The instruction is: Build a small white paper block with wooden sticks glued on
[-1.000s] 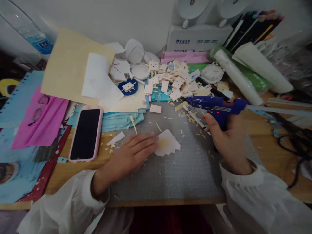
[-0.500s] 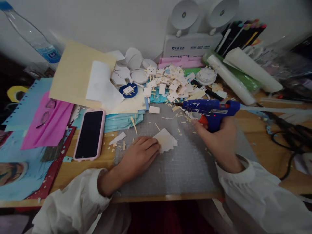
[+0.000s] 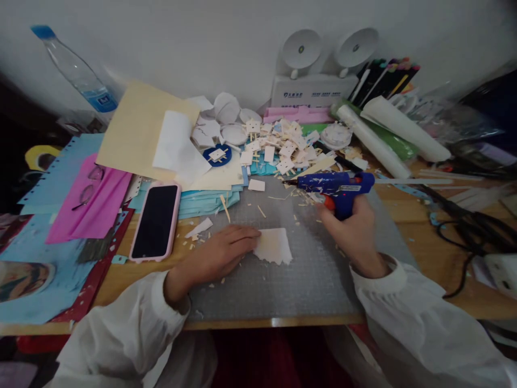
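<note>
My right hand [image 3: 350, 230] is wrapped round the handle of a blue glue gun [image 3: 343, 185]. A glue stick runs into the gun's back end, and its nozzle points left over the grey cutting mat [image 3: 315, 291]. My left hand [image 3: 226, 249] has its fingers together at the left edge of a torn-edged piece of pale paper [image 3: 273, 246], pinching it; the thumb is hidden. The paper lies on the mat, ragged edge towards me. Beyond it lie a small white card [image 3: 257, 185] and a thin wooden strip [image 3: 225, 208].
A heap of small card pieces with sticks [image 3: 286, 146] lies at the back of the mat. Left of the mat are a phone [image 3: 156, 221], glasses [image 3: 88, 188] and coloured paper. Paper rolls [image 3: 374, 141] and black cables [image 3: 464, 226] lie on the right.
The pale paper has turned under my left hand, so its straight edge now faces away and its ragged edge faces me. My right hand still holds the glue gun. The camera view has shifted.
</note>
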Tool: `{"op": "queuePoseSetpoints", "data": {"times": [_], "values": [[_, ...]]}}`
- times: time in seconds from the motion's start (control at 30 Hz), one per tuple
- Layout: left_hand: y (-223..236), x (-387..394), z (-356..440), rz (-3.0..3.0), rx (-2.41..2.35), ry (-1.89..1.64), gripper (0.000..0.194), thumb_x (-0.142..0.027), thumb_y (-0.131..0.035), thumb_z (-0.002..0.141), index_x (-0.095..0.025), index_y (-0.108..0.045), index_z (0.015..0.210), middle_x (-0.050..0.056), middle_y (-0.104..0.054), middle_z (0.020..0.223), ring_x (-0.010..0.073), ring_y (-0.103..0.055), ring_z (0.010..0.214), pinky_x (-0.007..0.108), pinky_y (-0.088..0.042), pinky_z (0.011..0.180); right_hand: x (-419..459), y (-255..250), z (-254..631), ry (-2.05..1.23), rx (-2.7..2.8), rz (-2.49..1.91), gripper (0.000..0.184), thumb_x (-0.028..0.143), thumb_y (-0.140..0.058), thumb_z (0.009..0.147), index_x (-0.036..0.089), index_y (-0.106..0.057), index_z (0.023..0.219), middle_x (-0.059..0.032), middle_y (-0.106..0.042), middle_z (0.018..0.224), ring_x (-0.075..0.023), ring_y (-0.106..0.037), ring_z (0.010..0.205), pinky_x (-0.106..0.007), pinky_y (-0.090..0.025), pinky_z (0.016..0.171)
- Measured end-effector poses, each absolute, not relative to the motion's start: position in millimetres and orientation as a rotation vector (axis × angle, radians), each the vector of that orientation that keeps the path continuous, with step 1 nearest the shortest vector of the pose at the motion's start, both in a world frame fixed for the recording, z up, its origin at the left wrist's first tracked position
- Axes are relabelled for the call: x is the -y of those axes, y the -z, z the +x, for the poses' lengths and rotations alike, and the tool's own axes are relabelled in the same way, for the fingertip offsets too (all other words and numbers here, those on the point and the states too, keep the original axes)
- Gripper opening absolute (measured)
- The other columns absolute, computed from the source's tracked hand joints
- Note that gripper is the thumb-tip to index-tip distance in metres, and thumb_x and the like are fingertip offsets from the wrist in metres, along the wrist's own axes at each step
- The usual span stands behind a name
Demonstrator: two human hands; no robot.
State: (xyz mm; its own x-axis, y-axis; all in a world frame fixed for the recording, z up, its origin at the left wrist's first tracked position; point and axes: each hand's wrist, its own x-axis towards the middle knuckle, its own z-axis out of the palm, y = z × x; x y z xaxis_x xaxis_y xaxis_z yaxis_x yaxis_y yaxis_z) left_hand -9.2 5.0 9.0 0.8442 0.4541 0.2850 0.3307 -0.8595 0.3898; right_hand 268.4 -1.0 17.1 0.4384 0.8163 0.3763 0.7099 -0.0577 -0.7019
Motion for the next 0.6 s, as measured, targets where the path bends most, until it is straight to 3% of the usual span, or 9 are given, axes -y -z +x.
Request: {"op": "queuePoseSetpoints", "data": {"times": [0.23,0.37,0.6], "values": [[-7,2,-4,2.813,-0.671,-0.527,0.016,-0.023,-0.052,0.095,-0.016,-0.062,0.104,0.007,-0.066,0.097,0.0205,-0.058,0.091,0.036,-0.049,0.081,8,-17,272,0.09,1.696,-1.574,0.019,0.034,-0.062,0.067,0.023,-0.047,0.065,0.0058,-0.045,0.043,-0.0109,-0.039,0.035,-0.025,-0.031,0.038],[-4,3,-2,2.909,-0.651,-0.457,0.02,-0.017,-0.043,0.098,-0.014,-0.062,0.105,0.008,-0.066,0.098,0.0209,-0.056,0.091,0.036,-0.048,0.081,8,-17,277,0.222,1.873,-1.493,0.015,0.033,-0.061,0.07,0.02,-0.055,0.076,0.0054,-0.047,0.044,-0.012,-0.042,0.036,-0.026,-0.03,0.04],[-13,-2,-8,2.942,-0.605,-0.518,0.024,-0.012,-0.037,0.099,-0.01,-0.059,0.107,0.01,-0.067,0.102,0.0208,-0.057,0.093,0.036,-0.048,0.084,6,-18,284,0.258,2.048,-1.558,0.024,0.037,-0.057,0.073,0.018,-0.065,0.087,0.0012,-0.051,0.047,-0.0179,-0.05,0.04,-0.03,-0.035,0.045]]}}
